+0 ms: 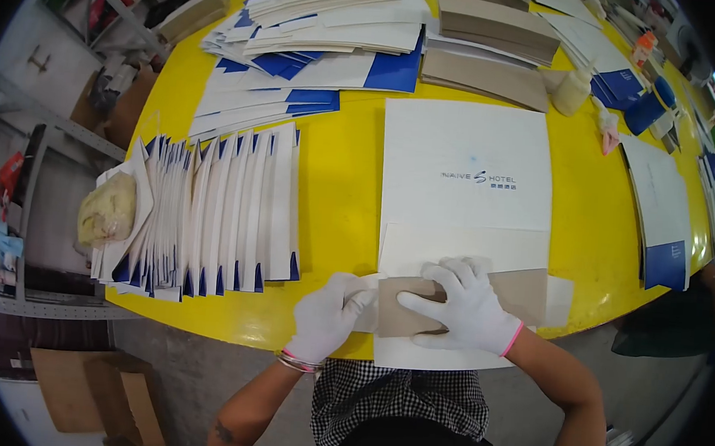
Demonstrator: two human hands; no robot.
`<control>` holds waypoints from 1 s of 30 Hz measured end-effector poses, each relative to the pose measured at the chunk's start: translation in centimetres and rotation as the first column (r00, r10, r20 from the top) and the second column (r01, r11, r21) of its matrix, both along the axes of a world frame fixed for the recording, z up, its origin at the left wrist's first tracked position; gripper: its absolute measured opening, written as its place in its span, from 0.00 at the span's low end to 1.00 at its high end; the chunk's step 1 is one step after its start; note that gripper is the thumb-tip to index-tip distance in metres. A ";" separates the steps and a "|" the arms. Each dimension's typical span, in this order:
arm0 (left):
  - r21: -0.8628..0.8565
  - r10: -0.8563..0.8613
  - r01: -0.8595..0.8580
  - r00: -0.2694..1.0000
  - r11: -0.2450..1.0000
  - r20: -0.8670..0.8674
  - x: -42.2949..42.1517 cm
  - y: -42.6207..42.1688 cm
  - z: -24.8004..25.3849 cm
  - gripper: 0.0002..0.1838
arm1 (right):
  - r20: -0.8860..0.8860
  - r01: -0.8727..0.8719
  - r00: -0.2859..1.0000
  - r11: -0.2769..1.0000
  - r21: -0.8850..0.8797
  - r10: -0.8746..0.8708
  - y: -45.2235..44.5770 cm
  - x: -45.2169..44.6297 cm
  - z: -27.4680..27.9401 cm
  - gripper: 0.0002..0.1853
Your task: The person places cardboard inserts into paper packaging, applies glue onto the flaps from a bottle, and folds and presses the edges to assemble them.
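A white printed paper sheet point(463, 139) with a hotel logo lies unfolded in front of me, its lower end at the table's near edge. Across its lower part rests a brown cardboard piece point(521, 292). My right hand point(469, 307), in a white glove, presses on this cardboard with its fingers spread. At the sheet's left side, my gloved left hand point(323, 318) has its thumb and fingers closed on a narrow white side flap point(365, 319). Another side flap point(558, 303) sticks out on the right. The cardboard under my right palm is hidden.
Folded white-and-blue paper bags point(242, 207) stand in a row at left, against a yellowish wrapped lump point(107, 210). Behind are stacked printed sheets point(329, 39) and brown cardboard stacks point(495, 30). A whitish bottle point(572, 90) and blue tape roll point(649, 107) stand right on the yellow table point(340, 180).
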State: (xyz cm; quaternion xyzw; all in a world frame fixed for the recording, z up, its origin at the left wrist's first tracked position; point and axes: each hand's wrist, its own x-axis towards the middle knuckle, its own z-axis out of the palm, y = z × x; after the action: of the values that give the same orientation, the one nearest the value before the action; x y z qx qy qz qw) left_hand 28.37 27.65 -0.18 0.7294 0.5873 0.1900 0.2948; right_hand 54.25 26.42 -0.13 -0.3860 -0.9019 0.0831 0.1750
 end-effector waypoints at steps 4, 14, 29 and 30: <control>0.001 0.002 -0.002 1.000 1.000 -0.003 0.0 -0.1 0.1 0.21 | 0.035 -0.002 0.999 1.000 0.016 0.001 0.1 0.1 0.3 0.34; -0.046 0.012 -0.011 1.000 0.999 0.021 0.4 0.0 0.8 0.23 | 0.022 0.067 0.997 0.996 0.053 -0.069 0.1 -1.3 -0.3 0.34; 0.309 -0.088 0.112 0.992 0.944 -0.091 3.9 -1.8 -0.5 0.19 | 0.032 0.129 0.991 0.990 0.058 -0.131 -0.3 -1.8 -1.2 0.31; 0.136 -0.049 0.048 0.999 0.989 0.003 4.4 -2.2 0.6 0.17 | 0.037 0.126 0.991 0.986 0.111 -0.131 -0.2 -1.9 -1.9 0.32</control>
State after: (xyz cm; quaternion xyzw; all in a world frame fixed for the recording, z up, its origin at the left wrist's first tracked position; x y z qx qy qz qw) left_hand 32.77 25.42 0.43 0.7613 0.5542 0.2246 0.2505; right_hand 52.39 26.25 -2.08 -0.4352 -0.8819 0.0139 0.1808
